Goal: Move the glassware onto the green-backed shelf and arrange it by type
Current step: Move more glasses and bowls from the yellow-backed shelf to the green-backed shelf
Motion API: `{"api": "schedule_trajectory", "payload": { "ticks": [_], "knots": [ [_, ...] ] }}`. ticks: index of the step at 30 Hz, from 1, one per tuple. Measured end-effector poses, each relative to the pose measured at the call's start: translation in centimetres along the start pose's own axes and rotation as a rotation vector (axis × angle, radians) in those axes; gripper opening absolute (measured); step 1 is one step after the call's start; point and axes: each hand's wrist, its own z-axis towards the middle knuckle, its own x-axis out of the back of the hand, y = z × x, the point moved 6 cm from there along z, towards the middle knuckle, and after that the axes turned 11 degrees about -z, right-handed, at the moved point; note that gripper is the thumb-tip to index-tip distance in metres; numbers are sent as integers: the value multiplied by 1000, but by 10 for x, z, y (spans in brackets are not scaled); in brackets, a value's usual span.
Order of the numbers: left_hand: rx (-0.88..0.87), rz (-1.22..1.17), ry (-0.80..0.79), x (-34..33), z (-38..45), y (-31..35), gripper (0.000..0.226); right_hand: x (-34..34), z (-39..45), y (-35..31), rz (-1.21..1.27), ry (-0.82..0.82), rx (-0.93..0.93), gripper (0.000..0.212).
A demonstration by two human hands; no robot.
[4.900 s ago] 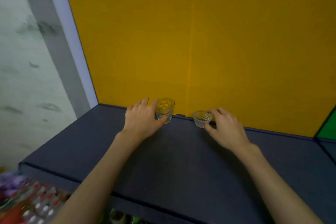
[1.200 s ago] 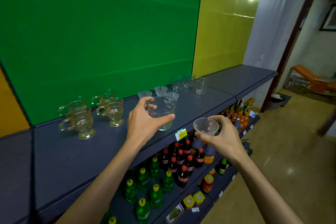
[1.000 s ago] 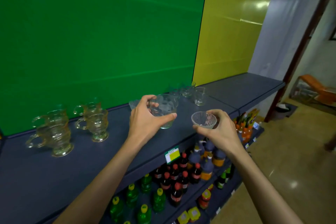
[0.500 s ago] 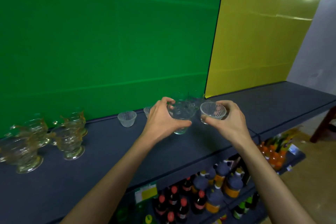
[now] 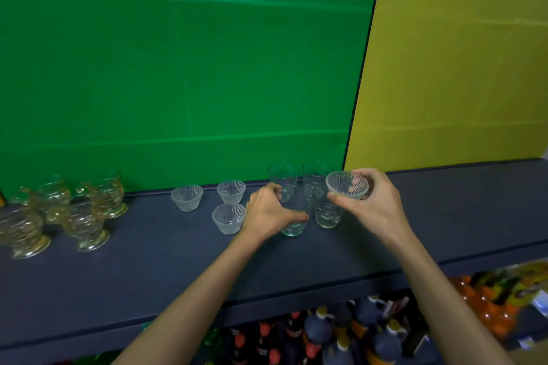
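I count four amber mugs and four ribbed cups. I see four tumblers too.

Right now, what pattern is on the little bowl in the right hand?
Clear glass bowl with fine ribs fanning up from the base; head view.

Both bare forearms reach forward toward 12 o'clock: the left hand curls in a closed grip, thumb forward, while the right hand pinches, fingers bent, slightly higher.
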Motion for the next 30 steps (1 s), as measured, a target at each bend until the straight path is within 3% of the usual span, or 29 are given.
{"api": "schedule_trajectory", "payload": {
  "ticks": [11,17,23,30],
  "knots": [
    [49,9,28,-18,7,-7,102,-7,19,13,11,-70,39,61],
    [-74,186,-14,-6,5,5,108,-22,18,4,1,-90,50,63],
    [-269,532,36,58,-12,17,80,-48,16,-30,18,-124,86,64],
    [-133,683,108,156,-32,-27,70,-111,-1,-100,3,-276,165,65]
  ]
}}
